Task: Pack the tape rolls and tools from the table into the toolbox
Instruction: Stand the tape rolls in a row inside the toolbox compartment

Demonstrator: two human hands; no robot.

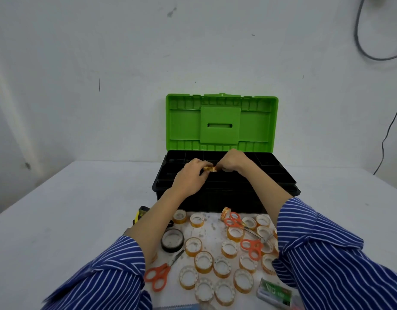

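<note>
Nearest, at about six o'clock on the white table (pixel 59 209), many clear tape rolls (pixel 203 262) lie loose in rows, not yet packed. Orange-handled scissors (pixel 157 274) sit at seven o'clock among them, two more pairs (pixel 251 246) lie toward four o'clock, a black tape roll (pixel 172 240) lies just left of centre, and a small green box (pixel 274 293) is at five o'clock. Part of a yellow tool (pixel 140 214), perhaps a tape measure, peeks out behind the left forearm.

Farther on, at twelve o'clock, both hands meet over the black tray of the toolbox (pixel 226 189). The left hand (pixel 191 177) pinches one small tape roll (pixel 210 169) at its fingertips, and the right hand (pixel 231 163), fingers curled, seems to nip the roll's other end. The roll hangs just above the tray's compartments, apparently not yet seated.

To do this well, I would lower it flat into one compartment, tucked against a divider, so later rolls fit beside it, and let go only once it rests.

Behind, the green lid (pixel 222 124) stands upright against the wall.
</note>
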